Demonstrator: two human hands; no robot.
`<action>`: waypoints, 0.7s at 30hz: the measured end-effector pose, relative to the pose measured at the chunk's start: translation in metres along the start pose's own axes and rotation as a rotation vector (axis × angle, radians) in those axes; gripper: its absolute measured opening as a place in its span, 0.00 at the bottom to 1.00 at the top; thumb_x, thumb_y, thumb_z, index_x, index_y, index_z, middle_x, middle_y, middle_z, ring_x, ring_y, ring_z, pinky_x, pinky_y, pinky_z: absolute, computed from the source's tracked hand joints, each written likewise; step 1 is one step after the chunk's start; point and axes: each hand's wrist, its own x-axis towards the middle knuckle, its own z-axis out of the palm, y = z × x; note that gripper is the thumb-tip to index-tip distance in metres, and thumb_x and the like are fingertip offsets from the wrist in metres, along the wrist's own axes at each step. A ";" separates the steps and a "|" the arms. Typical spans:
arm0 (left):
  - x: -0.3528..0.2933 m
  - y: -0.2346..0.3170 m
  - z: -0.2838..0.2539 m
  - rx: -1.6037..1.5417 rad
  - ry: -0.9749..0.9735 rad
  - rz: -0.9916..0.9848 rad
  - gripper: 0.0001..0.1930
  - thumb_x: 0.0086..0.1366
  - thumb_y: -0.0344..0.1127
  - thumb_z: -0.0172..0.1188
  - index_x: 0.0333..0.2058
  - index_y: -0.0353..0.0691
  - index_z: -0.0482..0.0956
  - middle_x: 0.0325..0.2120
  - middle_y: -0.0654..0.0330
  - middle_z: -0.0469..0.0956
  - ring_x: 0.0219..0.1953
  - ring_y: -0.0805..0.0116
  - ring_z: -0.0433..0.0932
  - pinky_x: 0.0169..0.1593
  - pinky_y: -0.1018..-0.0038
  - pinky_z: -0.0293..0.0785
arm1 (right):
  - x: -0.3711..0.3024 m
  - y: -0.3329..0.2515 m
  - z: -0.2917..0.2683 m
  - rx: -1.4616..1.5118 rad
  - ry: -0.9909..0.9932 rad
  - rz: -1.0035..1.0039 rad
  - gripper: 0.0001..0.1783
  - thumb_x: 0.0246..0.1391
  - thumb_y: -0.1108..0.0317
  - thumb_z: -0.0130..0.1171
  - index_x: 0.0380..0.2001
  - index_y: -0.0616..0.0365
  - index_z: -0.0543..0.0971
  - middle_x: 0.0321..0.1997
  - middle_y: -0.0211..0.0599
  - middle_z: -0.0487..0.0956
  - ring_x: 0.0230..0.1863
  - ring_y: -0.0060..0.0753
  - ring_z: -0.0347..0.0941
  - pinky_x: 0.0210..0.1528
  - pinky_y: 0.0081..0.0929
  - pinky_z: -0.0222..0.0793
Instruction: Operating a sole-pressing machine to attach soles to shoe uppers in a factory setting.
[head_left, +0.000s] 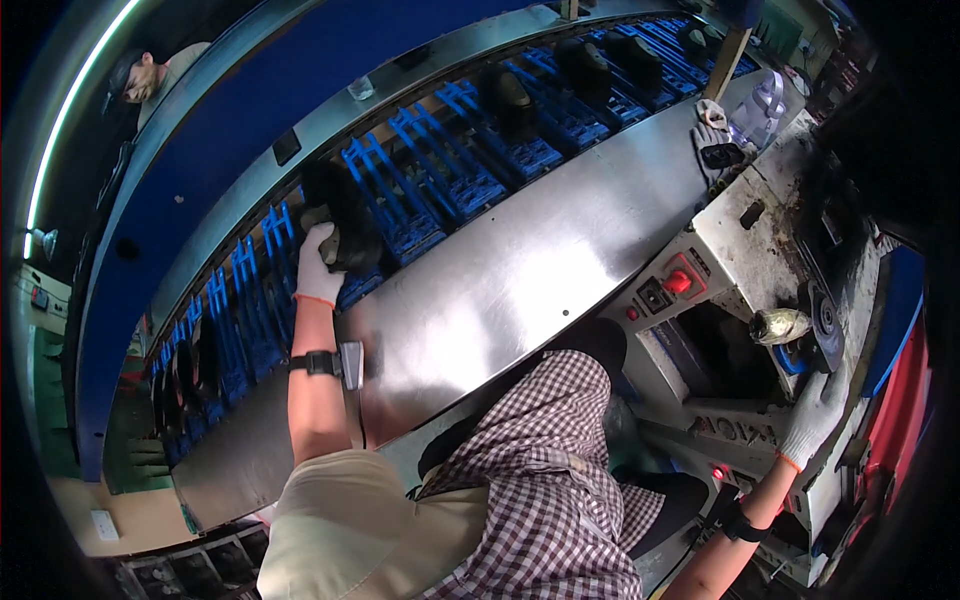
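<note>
- Left hand [318, 262], white glove with orange cuff edge: grip closed around a dark shoe [352, 222], fingers over its greyish part.
- That shoe sits on the blue rack [478, 192], at the near edge, beside the metal tabletop [520, 275].
- Right hand [820, 408], same kind of glove, out at the right side: fingers reach up to the lower end of a dark piece [826, 330] on the pale machine [765, 235]; cannot tell whether this grip is clenched or just touching, fingertips partly hidden.
- Just left of the dark piece: a mottled, yellowish rounded object [780, 326], blue part [792, 360] just below it.
- Machine is scuffed and stained, red switch [679, 281] on its near face.
- More dark shoes [508, 92] stand farther along the rack, toward upper right.
- Clear plastic jug [760, 112] near the tabletop's far right end, pale glove [711, 125] beside it.
- Black wristband on each forearm; checkered garment over the lap.
- Another person [150, 85] upper left, beyond the long blue panel [215, 150].
</note>
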 end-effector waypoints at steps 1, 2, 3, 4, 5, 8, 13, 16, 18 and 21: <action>-0.022 0.001 0.019 -0.080 -0.059 -0.025 0.14 0.64 0.32 0.62 0.49 0.42 0.80 0.45 0.58 0.83 0.47 0.59 0.84 0.54 0.61 0.83 | 0.001 0.002 0.002 0.040 0.011 -0.001 0.22 0.69 0.70 0.53 0.61 0.72 0.74 0.59 0.51 0.81 0.60 0.41 0.77 0.66 0.33 0.67; -0.035 -0.001 0.031 -0.113 -0.048 -0.035 0.13 0.66 0.33 0.60 0.49 0.42 0.80 0.46 0.58 0.83 0.48 0.60 0.84 0.55 0.61 0.82 | 0.001 0.006 0.003 0.076 0.022 0.000 0.22 0.69 0.70 0.54 0.61 0.73 0.74 0.60 0.50 0.81 0.59 0.40 0.78 0.65 0.33 0.68; -0.047 -0.005 0.046 -0.153 -0.071 -0.066 0.13 0.66 0.32 0.59 0.49 0.42 0.80 0.46 0.58 0.84 0.49 0.59 0.84 0.56 0.59 0.82 | 0.002 0.010 0.004 0.073 0.025 -0.001 0.22 0.69 0.70 0.54 0.61 0.73 0.74 0.60 0.50 0.81 0.59 0.40 0.78 0.65 0.33 0.68; -0.055 -0.012 0.053 -0.086 -0.080 -0.060 0.13 0.66 0.33 0.58 0.49 0.41 0.80 0.46 0.57 0.83 0.50 0.58 0.83 0.56 0.58 0.81 | 0.002 0.015 0.008 0.157 0.093 0.013 0.22 0.70 0.70 0.53 0.61 0.73 0.75 0.60 0.49 0.81 0.59 0.40 0.77 0.66 0.33 0.68; -0.061 -0.020 0.065 -0.024 -0.095 -0.060 0.13 0.66 0.33 0.57 0.49 0.40 0.80 0.47 0.56 0.83 0.51 0.57 0.83 0.57 0.57 0.81 | 0.004 0.011 0.006 0.233 0.167 0.027 0.21 0.71 0.70 0.52 0.61 0.73 0.75 0.61 0.48 0.80 0.60 0.39 0.77 0.66 0.32 0.68; -0.084 -0.036 0.139 -0.206 -0.365 -0.266 0.30 0.60 0.37 0.59 0.62 0.33 0.71 0.56 0.47 0.79 0.57 0.49 0.80 0.64 0.51 0.76 | 0.000 -0.024 -0.022 0.384 0.397 0.022 0.18 0.71 0.75 0.48 0.59 0.70 0.76 0.60 0.47 0.80 0.62 0.37 0.75 0.69 0.34 0.65; -0.112 -0.068 0.242 -0.281 -0.734 -0.384 0.52 0.51 0.43 0.69 0.72 0.26 0.55 0.67 0.32 0.64 0.67 0.35 0.68 0.74 0.45 0.62 | -0.010 -0.171 -0.056 0.625 -0.066 -0.236 0.25 0.66 0.71 0.57 0.64 0.67 0.72 0.65 0.46 0.76 0.66 0.42 0.72 0.71 0.35 0.62; -0.146 -0.085 0.318 -0.387 -0.881 -0.487 0.51 0.54 0.47 0.68 0.72 0.31 0.56 0.68 0.36 0.65 0.68 0.39 0.69 0.74 0.49 0.63 | 0.010 -0.208 -0.066 0.884 -0.658 -0.257 0.44 0.69 0.60 0.58 0.78 0.64 0.50 0.73 0.48 0.68 0.73 0.37 0.62 0.76 0.33 0.54; -0.168 -0.094 0.358 -0.347 -0.960 -0.518 0.47 0.57 0.47 0.64 0.72 0.33 0.57 0.68 0.41 0.65 0.68 0.44 0.70 0.73 0.51 0.64 | 0.017 -0.227 -0.062 1.189 -0.761 -0.100 0.49 0.71 0.56 0.57 0.79 0.64 0.41 0.76 0.49 0.64 0.75 0.34 0.58 0.76 0.31 0.52; -0.187 -0.098 0.417 -0.216 -1.062 -0.455 0.35 0.72 0.52 0.51 0.69 0.35 0.63 0.62 0.48 0.74 0.61 0.54 0.77 0.68 0.57 0.73 | 0.040 -0.210 -0.052 1.030 -0.448 -0.171 0.49 0.67 0.53 0.59 0.79 0.63 0.46 0.75 0.47 0.65 0.72 0.34 0.64 0.75 0.29 0.57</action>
